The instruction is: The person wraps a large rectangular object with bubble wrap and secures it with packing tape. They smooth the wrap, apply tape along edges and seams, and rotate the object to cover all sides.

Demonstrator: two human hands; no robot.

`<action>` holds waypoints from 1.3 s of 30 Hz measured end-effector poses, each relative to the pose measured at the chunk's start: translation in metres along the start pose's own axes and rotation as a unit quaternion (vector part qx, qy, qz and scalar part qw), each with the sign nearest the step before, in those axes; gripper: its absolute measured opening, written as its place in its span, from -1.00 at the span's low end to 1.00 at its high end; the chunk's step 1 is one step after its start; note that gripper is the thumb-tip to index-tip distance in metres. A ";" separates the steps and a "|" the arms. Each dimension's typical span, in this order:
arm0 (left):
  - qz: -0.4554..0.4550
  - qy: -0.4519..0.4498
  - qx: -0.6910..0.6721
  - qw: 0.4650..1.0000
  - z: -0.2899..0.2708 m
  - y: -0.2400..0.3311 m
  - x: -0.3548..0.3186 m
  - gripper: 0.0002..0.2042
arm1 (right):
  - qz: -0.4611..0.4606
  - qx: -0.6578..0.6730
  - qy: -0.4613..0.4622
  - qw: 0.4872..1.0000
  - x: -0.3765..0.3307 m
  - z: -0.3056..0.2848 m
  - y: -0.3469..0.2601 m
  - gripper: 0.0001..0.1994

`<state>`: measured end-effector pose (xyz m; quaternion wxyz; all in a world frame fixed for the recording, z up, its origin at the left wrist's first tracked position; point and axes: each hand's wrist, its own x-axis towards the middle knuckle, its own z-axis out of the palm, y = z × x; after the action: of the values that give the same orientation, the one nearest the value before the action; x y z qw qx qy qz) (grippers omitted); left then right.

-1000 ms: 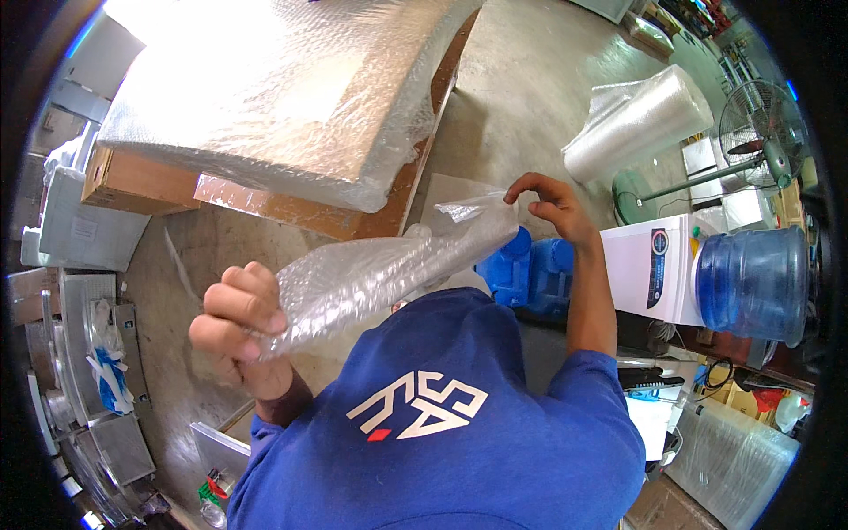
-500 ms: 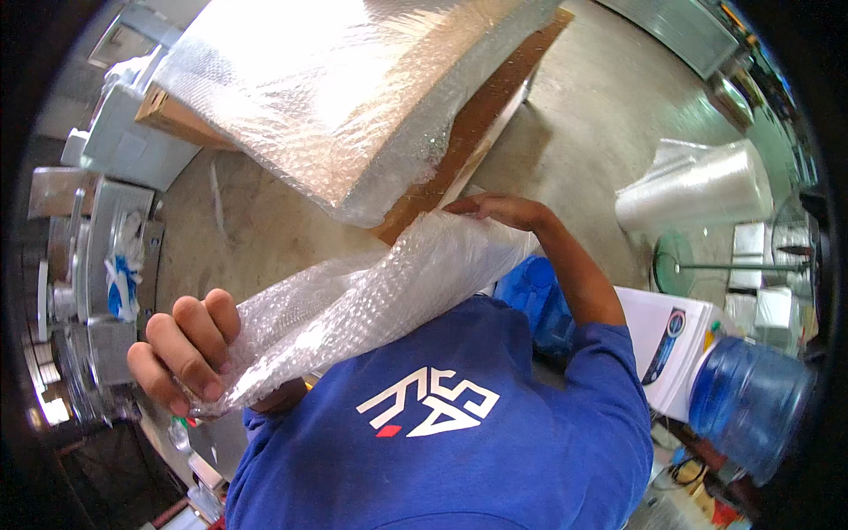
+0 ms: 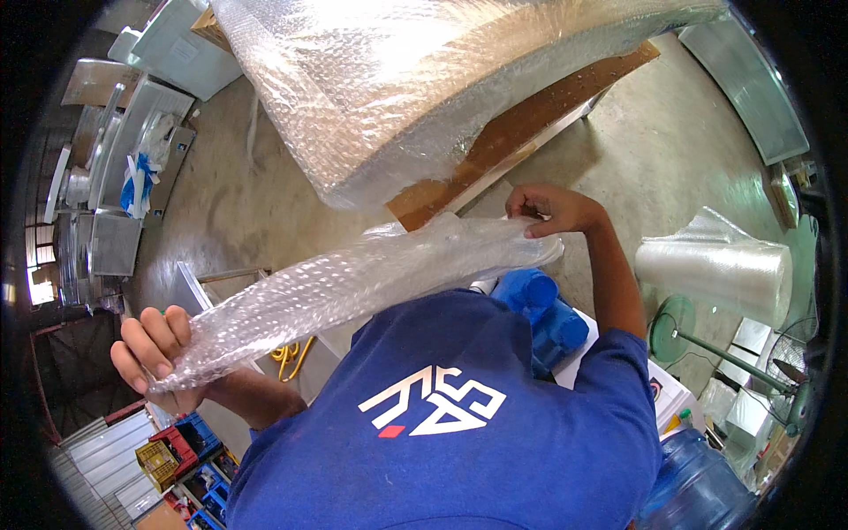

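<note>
A folded length of clear bubble wrap [image 3: 327, 287] is stretched slantwise across the front of my blue shirt. At its left end, my left hand [image 3: 157, 352] curls its fingers around the gathered plastic. My right hand [image 3: 561, 210] pinches the other end's upper edge between thumb and fingers. Beyond the strip stands a large object wrapped in bubble wrap [image 3: 380, 106], resting on a brown board [image 3: 530, 124]. The strip's far edge comes close to the board's near corner; whether they touch I cannot tell.
A thick roll of bubble wrap [image 3: 715, 269] lies on the floor to the right, near a fan [image 3: 786, 367]. Blue water bottles [image 3: 552, 318] are by my right side. Grey metal units [image 3: 119, 238] stand at left, coloured crates [image 3: 181, 446] lower left.
The strip is pulled straighter and longer between my hands. My right hand has moved outward to the right, my left slightly outward. My view has shifted, so the surroundings appear displaced.
</note>
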<state>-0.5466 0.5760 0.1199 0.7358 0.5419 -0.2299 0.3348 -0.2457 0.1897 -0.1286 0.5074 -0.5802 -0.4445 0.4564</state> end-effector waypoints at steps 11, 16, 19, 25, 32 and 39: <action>0.009 0.036 0.043 0.998 -0.012 0.013 -0.002 -0.85 | -0.048 0.003 -0.021 0.999 -0.024 0.028 0.005 -0.71; 0.002 0.025 0.026 0.999 -0.017 0.018 0.003 -0.89 | -0.023 0.097 0.006 0.995 -0.019 0.041 0.012 -0.78; -0.007 0.004 0.044 0.999 -0.021 0.024 0.005 -0.90 | 0.016 0.159 0.004 0.987 -0.016 0.046 0.005 -0.85; 0.008 0.027 0.063 0.998 -0.030 0.034 0.009 -0.91 | -0.098 0.189 0.010 0.977 -0.021 0.046 0.020 -0.94; -0.002 0.065 0.075 0.995 -0.035 0.046 0.012 -0.92 | -0.132 0.118 -0.039 0.984 -0.020 0.041 -0.003 -0.86; 0.004 0.085 0.156 0.984 -0.043 0.047 0.016 -0.95 | -0.140 -0.015 -0.032 0.990 -0.019 0.050 -0.024 -0.79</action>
<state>-0.5715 0.6299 0.1480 0.6578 0.6189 -0.1138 0.4139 -0.2992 0.1828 -0.1062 0.5432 -0.5048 -0.5439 0.3927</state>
